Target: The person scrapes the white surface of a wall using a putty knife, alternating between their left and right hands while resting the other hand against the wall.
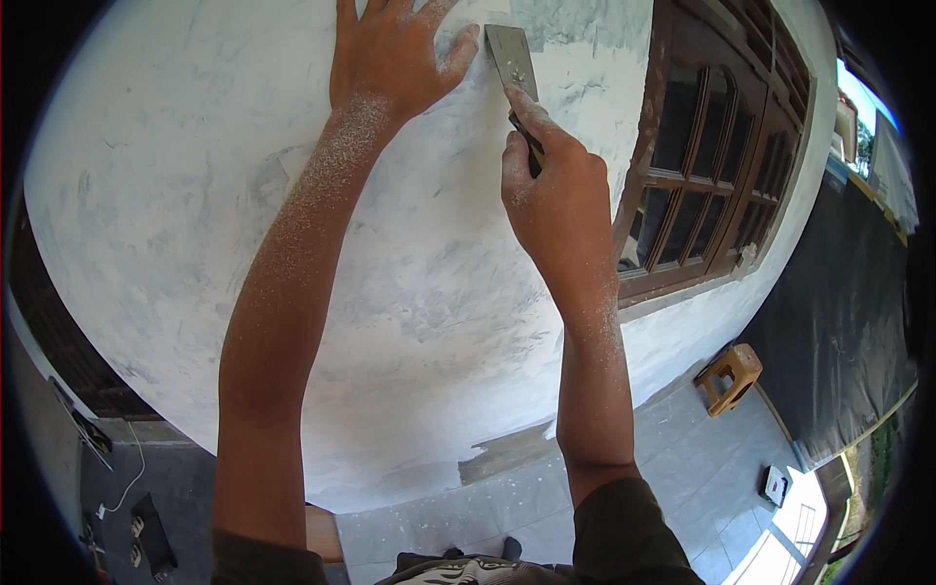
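A putty knife [511, 60] with a flat metal blade and a dark handle is gripped in my right hand [561, 175], the index finger stretched along the blade. The blade lies up against the white, patchy plastered wall [419, 253], with small crumbs on its face. My left hand [395, 49] is spread on the wall to the left of the blade, its fingertips cut off by the top edge. It holds nothing. White dust coats both wrists and the left forearm.
A brown wooden window [707, 146] is set in the wall at right. On the grey tiled floor [673, 458] stand a tan stool [728, 378] and a small white-and-black box [774, 486]. Dark sheeting [838, 312] hangs at far right. A white cable [134, 468] lies at lower left.
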Tool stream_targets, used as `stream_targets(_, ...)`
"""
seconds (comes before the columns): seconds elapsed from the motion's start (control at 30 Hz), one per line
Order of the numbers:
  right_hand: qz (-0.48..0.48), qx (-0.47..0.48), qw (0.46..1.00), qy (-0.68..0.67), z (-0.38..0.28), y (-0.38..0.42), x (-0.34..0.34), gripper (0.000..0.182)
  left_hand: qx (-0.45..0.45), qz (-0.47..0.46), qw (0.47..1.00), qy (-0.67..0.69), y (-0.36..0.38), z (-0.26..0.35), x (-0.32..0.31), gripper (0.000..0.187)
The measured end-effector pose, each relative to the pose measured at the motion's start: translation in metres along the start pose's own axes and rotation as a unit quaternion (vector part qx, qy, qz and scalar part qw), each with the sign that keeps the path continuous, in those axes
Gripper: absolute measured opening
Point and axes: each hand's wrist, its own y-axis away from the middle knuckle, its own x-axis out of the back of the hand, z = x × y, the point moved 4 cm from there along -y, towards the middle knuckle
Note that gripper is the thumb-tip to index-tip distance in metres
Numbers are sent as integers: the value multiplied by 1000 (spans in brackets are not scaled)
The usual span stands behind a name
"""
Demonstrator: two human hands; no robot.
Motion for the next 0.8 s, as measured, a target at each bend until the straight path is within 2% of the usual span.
stream_targets(0.07, 3, -22, 999, -31, -6, -15, 5, 35, -2, -7, 1000, 7, 1, 4, -1, 61)
stream_targets(0.2, 11, 8, 1000, -8, 7, 3, -2, 36, 2, -6, 1000, 0, 3, 2, 0, 62)
stream_targets(0.33, -7, -20, 1000, -9, 2, -1, -2, 36, 5, -16, 1000, -4, 1, 3, 0, 64)
stream_targets(0.43, 27, 3, 999, -18, -4, -13, 3, 37, 2, -10, 1000, -8, 2, 3, -1, 64)
stream_targets(0.53, -1, -10, 1000, -14, 6, 6, -4, 36, 3, -10, 1000, -4, 1, 2, -1, 64)
stream_targets(0.67, 4, -5, 1000, -14, 7, -4, -7, 36, 0, -15, 1000, -3, 2, 3, -1, 64)
stream_targets(0.73, 38, 21, 999, -14, 1, -14, 0, 36, -4, 3, 1000, -16, 2, 2, -1, 64)
stream_targets(0.8, 22, 11, 1000, -18, 6, -4, -1, 36, -2, -3, 1000, -14, 3, 2, -1, 64)
